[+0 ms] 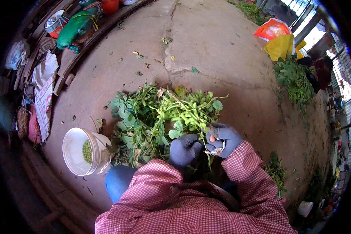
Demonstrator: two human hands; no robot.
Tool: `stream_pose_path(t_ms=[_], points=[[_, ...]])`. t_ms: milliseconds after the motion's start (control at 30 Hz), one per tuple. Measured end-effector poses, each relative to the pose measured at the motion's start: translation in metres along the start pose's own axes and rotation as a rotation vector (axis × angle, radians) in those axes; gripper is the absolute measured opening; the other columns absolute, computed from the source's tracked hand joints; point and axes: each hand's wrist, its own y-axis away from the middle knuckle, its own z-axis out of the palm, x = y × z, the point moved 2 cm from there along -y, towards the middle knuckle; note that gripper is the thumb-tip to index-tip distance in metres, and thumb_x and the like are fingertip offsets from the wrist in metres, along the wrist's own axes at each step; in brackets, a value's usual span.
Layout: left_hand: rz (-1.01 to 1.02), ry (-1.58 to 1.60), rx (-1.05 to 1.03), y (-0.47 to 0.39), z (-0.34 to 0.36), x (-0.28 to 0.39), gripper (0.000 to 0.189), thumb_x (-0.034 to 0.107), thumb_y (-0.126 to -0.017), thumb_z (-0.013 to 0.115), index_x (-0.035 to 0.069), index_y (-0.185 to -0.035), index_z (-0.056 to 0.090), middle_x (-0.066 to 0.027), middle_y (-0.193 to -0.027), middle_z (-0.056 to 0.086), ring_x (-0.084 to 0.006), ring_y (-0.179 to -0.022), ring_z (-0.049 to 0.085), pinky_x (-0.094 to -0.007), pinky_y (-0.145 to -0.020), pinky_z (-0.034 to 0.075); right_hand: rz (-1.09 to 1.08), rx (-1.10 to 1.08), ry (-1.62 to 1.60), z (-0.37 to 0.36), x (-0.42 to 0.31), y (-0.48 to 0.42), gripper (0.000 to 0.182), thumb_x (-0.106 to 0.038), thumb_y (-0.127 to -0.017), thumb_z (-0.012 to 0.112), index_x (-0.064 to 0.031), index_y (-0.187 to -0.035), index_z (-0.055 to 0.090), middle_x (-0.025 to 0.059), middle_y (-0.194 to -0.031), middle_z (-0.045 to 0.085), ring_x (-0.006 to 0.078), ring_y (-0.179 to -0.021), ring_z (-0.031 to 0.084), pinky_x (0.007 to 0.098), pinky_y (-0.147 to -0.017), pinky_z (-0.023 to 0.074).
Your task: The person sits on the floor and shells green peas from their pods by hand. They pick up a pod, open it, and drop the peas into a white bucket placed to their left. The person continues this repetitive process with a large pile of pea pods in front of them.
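Both my hands wear grey gloves. My right hand grips a green bean-plant stem, and a bare fingertip shows through the glove. A small whitish object, too unclear to name, lies against its lower fingers. Close by on the left, my left hand is curled beside the stem; whatever is inside its fingers is hidden. Plump green bean pods hang in a cluster just beyond my hands. Under and left of them lies a heap of leafy bean plants. A white plastic bucket, tilted in view, contains shelled green beans.
Loose leaves dot the cracked concrete floor. Wooden planks along the left carry a green sack and a bucket. More cut plants lie at right near orange and yellow bags. My blue-clad knee is beside the bucket.
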Motion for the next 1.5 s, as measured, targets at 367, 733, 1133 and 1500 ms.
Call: stream_pose_path(t_ms=[367, 733, 1133, 1500], points=[[-0.38, 0.603, -0.209, -0.001, -0.012, 0.001, 0.011, 0.011, -0.084, 0.06, 0.001, -0.082, 0.063, 0.0021, -0.067, 0.054, -0.0072, -0.061, 0.049, -0.0241, -0.056, 0.041, -0.079, 0.06, 0.165, -0.003, -0.001, 0.003, 0.032, -0.019, -0.085, 0.054, 0.0024, -0.109, 0.055, 0.0026, -0.067, 0.053, 0.0141, -0.05, 0.048, 0.0335, -0.049, 0.0483], [-0.442, 0.659, -0.119, 0.006, -0.01, 0.001, 0.016, 0.009, -0.086, 0.056, 0.0, -0.095, 0.066, 0.0005, -0.07, 0.06, -0.0068, -0.056, 0.048, -0.0217, -0.051, 0.038, -0.019, 0.03, 0.832, -0.008, 0.022, 0.016, 0.017, -0.014, -0.084, 0.058, -0.0012, -0.095, 0.06, 0.0022, -0.07, 0.056, 0.0053, -0.053, 0.047, 0.0222, -0.046, 0.0387], [-0.305, 0.369, -0.236, 0.0, -0.017, 0.006, 0.026, 0.002, -0.076, 0.063, -0.002, -0.102, 0.064, -0.0052, -0.09, 0.064, -0.013, -0.083, 0.058, -0.0276, -0.077, 0.047, 0.067, 0.048, 0.595, -0.01, 0.02, 0.013, 0.015, -0.014, -0.085, 0.056, -0.0001, -0.091, 0.06, 0.0028, -0.069, 0.055, 0.0068, -0.049, 0.046, 0.0232, -0.043, 0.0355], [-0.087, 0.281, -0.241, -0.002, -0.02, 0.015, 0.025, 0.004, -0.078, 0.059, 0.0, -0.102, 0.063, -0.0059, -0.083, 0.062, -0.0122, -0.077, 0.057, -0.0268, -0.072, 0.048, 0.002, 0.047, 0.714, -0.007, 0.018, 0.013, 0.025, -0.01, -0.082, 0.058, 0.0004, -0.104, 0.061, 0.004, -0.072, 0.058, 0.0065, -0.05, 0.047, 0.023, -0.043, 0.0355]])
